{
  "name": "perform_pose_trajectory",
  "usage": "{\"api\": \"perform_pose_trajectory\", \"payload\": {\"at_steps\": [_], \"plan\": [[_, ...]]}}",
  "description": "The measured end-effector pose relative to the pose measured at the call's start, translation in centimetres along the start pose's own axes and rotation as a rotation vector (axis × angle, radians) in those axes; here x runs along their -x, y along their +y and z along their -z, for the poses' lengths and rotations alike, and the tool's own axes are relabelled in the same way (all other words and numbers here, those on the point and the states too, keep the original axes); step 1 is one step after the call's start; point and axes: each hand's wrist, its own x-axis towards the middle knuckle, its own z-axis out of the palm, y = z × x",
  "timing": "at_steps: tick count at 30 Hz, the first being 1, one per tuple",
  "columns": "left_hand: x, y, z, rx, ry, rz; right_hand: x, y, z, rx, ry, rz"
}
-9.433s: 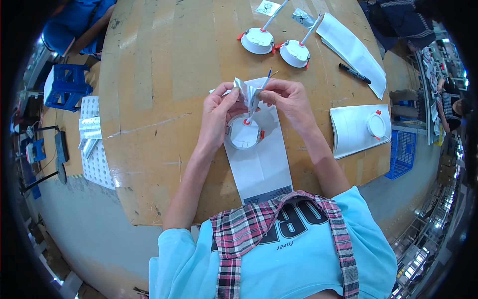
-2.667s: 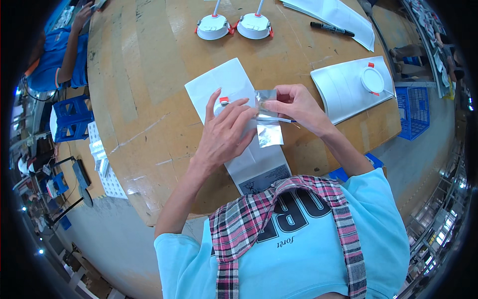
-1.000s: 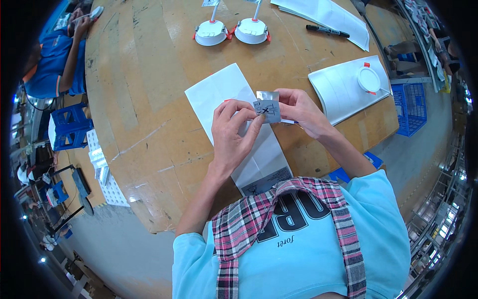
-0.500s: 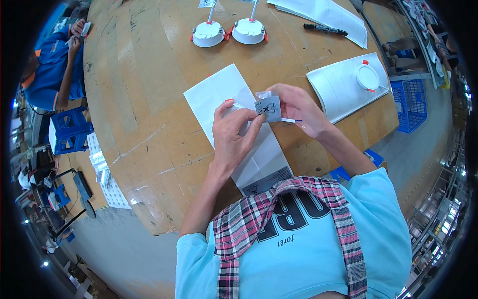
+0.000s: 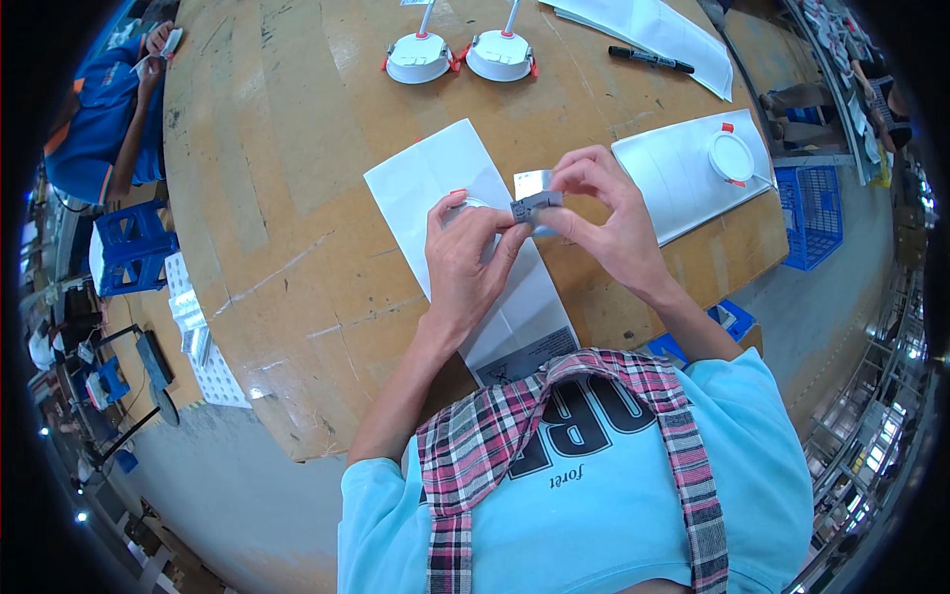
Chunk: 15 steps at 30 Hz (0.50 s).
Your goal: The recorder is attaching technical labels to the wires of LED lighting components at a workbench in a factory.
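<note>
My left hand [image 5: 463, 262] lies over a small round white downlight [image 5: 476, 203], mostly hidden, with a red clip [image 5: 458, 193] showing beside the fingers. Its thumb and forefinger pinch the left edge of a small silver-grey label [image 5: 535, 205] with dark marks. From the other side, my right hand [image 5: 612, 226] is closed on the same label, thumb below and fingers above. A shiny pale flap [image 5: 531, 183] stands up behind the label. Beneath the left hand, a long white paper sleeve [image 5: 435, 166] with a grey printed patch slants across the table toward my apron.
Two white downlights [image 5: 418, 59] with red clips stand at the far side. On white sheets [image 5: 658, 178] at the right rests another downlight [image 5: 731, 156]. A black marker [image 5: 650, 59] lies by papers at the back. A co-worker [image 5: 104, 119] sits left; a blue crate [image 5: 813, 213] stands right.
My right hand has shifted its grip, fingers now curled above the label. The label has tipped from facing up to a bent, edge-on pose, and a pale flap shows behind it.
</note>
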Motion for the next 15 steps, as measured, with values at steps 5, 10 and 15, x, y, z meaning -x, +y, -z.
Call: {"api": "perform_pose_trajectory", "payload": {"at_steps": [5, 10, 15], "plan": [[0.3, 0.5, 0.3, 0.051, -0.028, 0.063, 0.3, -0.3, -0.8, -0.116, 0.065, -0.043], [-0.7, 0.6, 1.1, 0.226, -0.047, 0.367, 0.6, -0.3, -0.4, 0.104, 0.062, 0.159], [-2.2, -1.2, 2.4, -0.068, -0.248, 0.088, 0.9, 0.5, -0.5, 0.163, 0.123, 0.276]]}}
